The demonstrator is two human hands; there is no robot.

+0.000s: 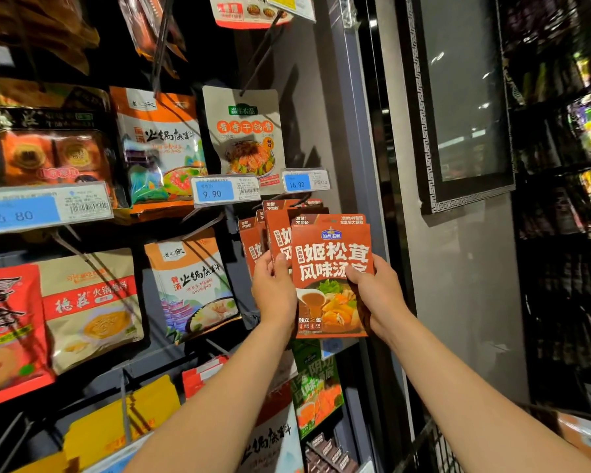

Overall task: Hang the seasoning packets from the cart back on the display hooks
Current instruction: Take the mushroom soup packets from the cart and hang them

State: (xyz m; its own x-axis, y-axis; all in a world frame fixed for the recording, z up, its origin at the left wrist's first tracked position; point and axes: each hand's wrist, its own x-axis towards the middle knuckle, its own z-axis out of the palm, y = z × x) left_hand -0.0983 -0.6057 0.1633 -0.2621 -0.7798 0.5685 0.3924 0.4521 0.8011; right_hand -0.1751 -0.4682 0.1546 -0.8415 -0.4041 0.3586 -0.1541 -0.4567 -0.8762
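Fingers (279, 259) of the left hand (274, 291) curled over the lower edges of the red-orange seasoning packets (274, 238) already on the display, thumb laid across their fronts. Right hand (377, 291) clamped on the right edge of the front seasoning packet (330, 268), thumb on its printed face, other fingers hidden behind it. Front packet upright, face toward the camera, overlapping the fanned row behind it, just below the 16.90 price tag (305, 180). Hook carrying that row hidden by the packets; whether the front packet's hole is on it, cannot tell. Both forearms bare, reaching up from the lower edge of view. To the left, a white-and-orange hotpot pouch (190, 288) hanging beneath the 9.90 price tag (225, 190); above that tag, a grey pouch (244, 131) on a dark hook (260, 59). Below the held packet, a green packet (316, 390). At the lower right corner, the wire rim of the cart (423, 438). On the right, a dark framed panel (458, 97) on the grey wall.
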